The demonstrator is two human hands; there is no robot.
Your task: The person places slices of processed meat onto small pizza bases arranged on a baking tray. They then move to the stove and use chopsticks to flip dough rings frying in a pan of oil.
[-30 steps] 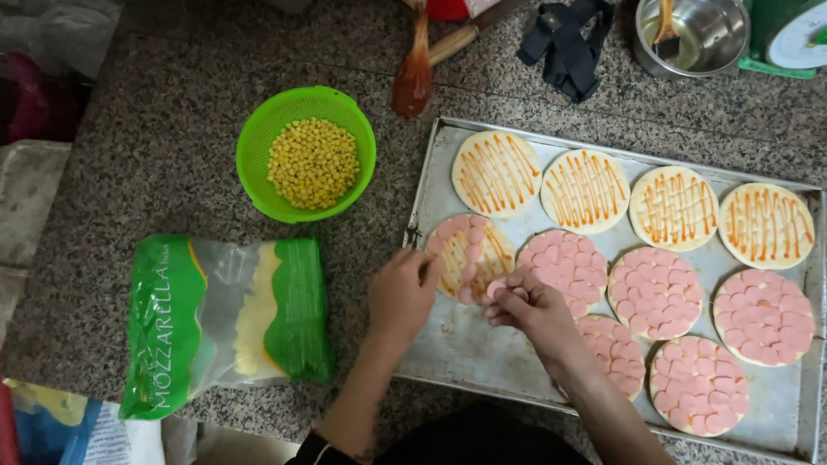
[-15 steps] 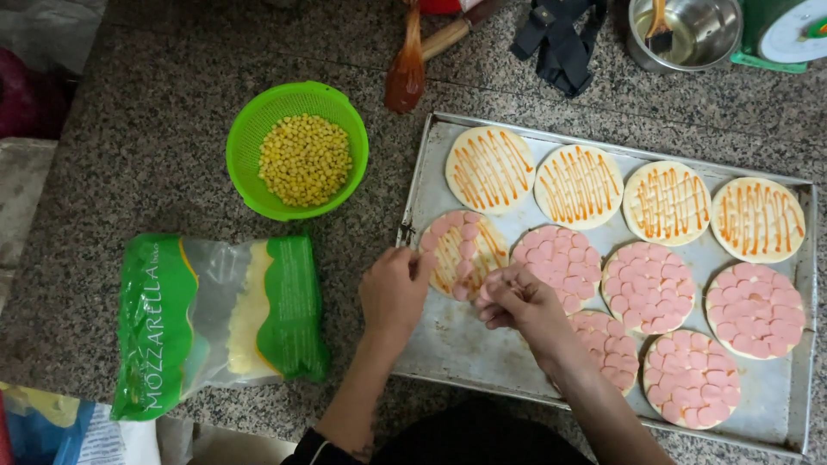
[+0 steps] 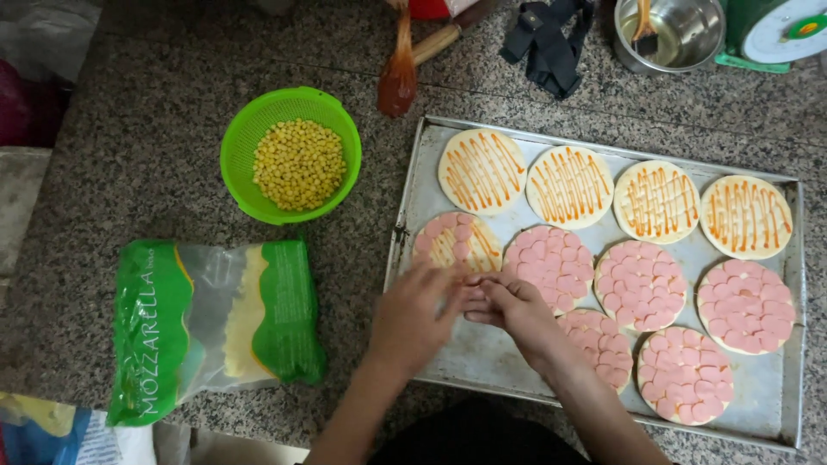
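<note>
Over the tray's near-left corner: both hands meet at a half-topped dough round.

L hand (image 3: 413, 314) & R hand (image 3: 515, 312) sit fingertip to fingertip just below the dough round (image 3: 457, 244), pinched together on what look like small pink sausage slices; motion blur, so can't tell exactly what each grips. Round lies just beyond the fingers, w/ orange sauce stripes showing on its near-right part and pink slices along its far-left edge, probably laid ring by ring. Right of the hands: fully covered rounds, e.g. one (image 3: 553, 263) touching-close. Metal tray (image 3: 482, 362) holds all. Left of L hand: green cheese bag (image 3: 215, 327); beyond it, green bowl (image 3: 250, 146) of corn, likely kept within reach.
</note>
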